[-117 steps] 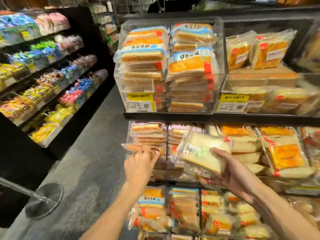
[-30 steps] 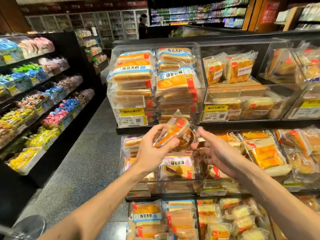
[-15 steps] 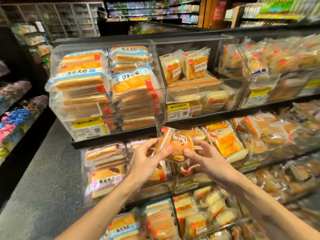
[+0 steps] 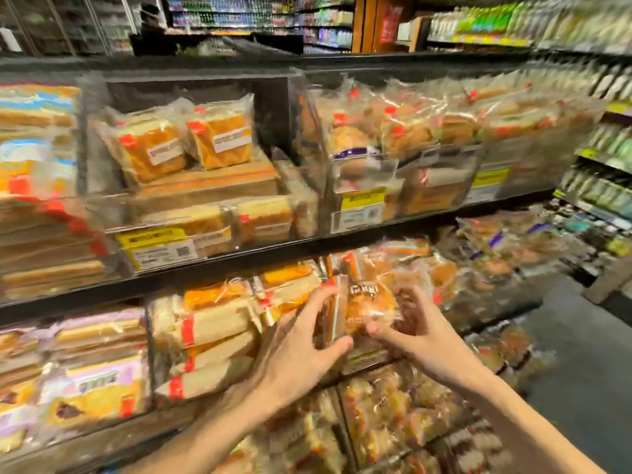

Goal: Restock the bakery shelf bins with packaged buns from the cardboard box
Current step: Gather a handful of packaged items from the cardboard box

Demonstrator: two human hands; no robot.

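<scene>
A round packaged bun in clear wrap with an orange stripe is held in front of the middle shelf bins. My left hand pinches its left edge between thumb and fingers. My right hand grips its right side, thumb under the pack. Behind it the middle shelf bin holds similar wrapped buns. The top shelf bin to the upper right is full of wrapped buns. No cardboard box shows in the head view. The picture is blurred by motion.
A clear top bin holds sandwich packs over a brown box, with yellow price tags on its front. Stacked sliced-bread packs fill the bins to the left. The lower shelf holds more buns. Dark aisle floor lies to the right. A person stands far behind.
The view has swung right along the shelves. Both hands have carried the bun rightward and lower, from in front of the shelf edge to the front of the middle-shelf bun bin.
</scene>
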